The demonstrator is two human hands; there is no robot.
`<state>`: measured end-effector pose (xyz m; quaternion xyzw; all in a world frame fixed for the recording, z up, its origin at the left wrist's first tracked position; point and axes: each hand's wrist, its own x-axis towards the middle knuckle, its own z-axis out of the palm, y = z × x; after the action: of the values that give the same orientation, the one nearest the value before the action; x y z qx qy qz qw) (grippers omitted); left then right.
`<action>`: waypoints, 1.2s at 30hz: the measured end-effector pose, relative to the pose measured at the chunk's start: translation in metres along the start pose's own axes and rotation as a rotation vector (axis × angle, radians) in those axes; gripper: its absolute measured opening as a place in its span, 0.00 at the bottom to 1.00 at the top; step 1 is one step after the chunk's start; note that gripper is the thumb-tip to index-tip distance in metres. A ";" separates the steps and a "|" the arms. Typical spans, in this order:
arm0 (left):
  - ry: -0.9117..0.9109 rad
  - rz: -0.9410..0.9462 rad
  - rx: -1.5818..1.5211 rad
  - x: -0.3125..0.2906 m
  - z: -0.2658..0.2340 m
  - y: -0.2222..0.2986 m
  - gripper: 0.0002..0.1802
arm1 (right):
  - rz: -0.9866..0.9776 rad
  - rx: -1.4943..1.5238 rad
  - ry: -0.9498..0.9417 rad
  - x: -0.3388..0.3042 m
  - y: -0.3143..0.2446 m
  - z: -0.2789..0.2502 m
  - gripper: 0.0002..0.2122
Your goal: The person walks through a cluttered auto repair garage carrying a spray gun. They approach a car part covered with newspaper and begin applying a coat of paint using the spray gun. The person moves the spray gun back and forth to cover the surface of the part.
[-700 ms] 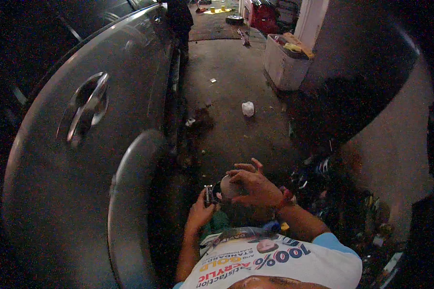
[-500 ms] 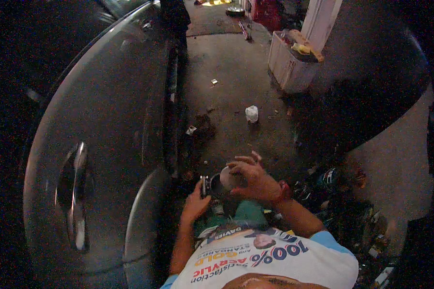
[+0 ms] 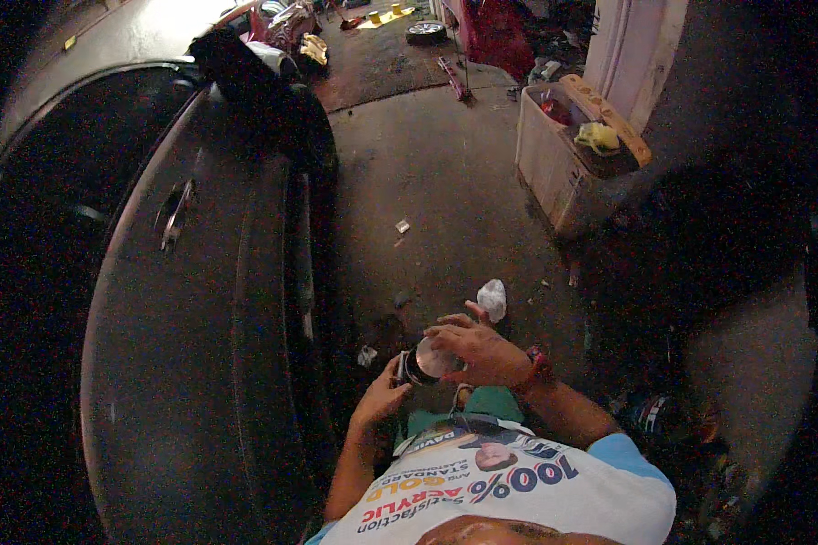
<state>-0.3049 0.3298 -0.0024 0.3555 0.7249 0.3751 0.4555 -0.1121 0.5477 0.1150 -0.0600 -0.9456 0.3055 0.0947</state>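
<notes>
In front of my shirt, my left hand (image 3: 380, 400) is closed around a dark, round tool-like thing (image 3: 413, 368) with a shiny edge; I cannot make out its exact kind. A pale round disc (image 3: 438, 360) faces up on its right side. Over that disc curves my right hand (image 3: 489, 352), thumb and fingertips at its edge, with other fingers raised. A red band (image 3: 538, 361) circles the right wrist. Whether disc and dark thing are joined cannot be seen.
A dark car (image 3: 177, 363) runs along my left, with a chrome door handle (image 3: 178, 216). Ahead on the concrete floor (image 3: 427, 163) lies a crumpled white bag (image 3: 492, 300). A whitish bin (image 3: 554, 173) with a yellow cloth (image 3: 598, 138) stands at right, and a wheel (image 3: 425, 34) lies far off.
I have moved forward: the white bag and the bin are nearer, and a different door handle shows. Both hands keep their hold on the dark thing and the disc.
</notes>
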 end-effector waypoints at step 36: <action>-0.040 0.005 0.064 1.088 -0.395 0.366 0.45 | -0.120 0.014 -0.069 0.820 0.773 -0.407 0.31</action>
<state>-0.9694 1.3455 0.0070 0.3791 0.7264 0.3457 0.4572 -0.7803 1.5416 0.0998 0.0080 -0.9480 0.3079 0.0805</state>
